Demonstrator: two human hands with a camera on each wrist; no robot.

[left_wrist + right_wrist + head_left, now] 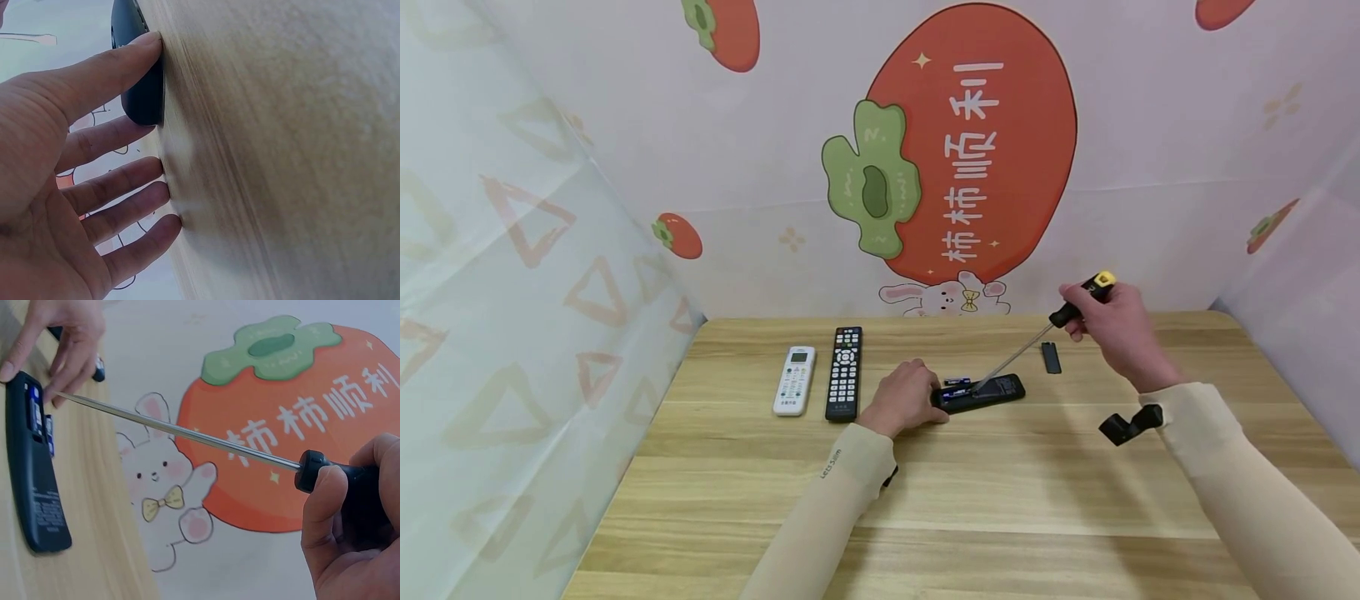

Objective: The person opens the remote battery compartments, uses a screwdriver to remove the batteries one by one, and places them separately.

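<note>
A black remote control (1000, 390) lies face down on the table, its battery bay uncovered. One blue battery (35, 412) sits in the bay; another battery (957, 382) lies just behind the remote. My left hand (906, 395) holds the remote's left end between thumb and index finger, the other fingertips resting on the table. My right hand (1116, 329) grips a screwdriver (1078, 304) by its black and yellow handle. Its long metal shaft (187, 433) slants down to the bay area; whether the tip touches anything I cannot tell.
A small black battery cover (1051, 357) lies to the right of the remote. On the left are a white remote control (794, 382) and a long black remote control (844, 375), both face up. A patterned backdrop (775, 167) rises behind the wooden table (985, 517).
</note>
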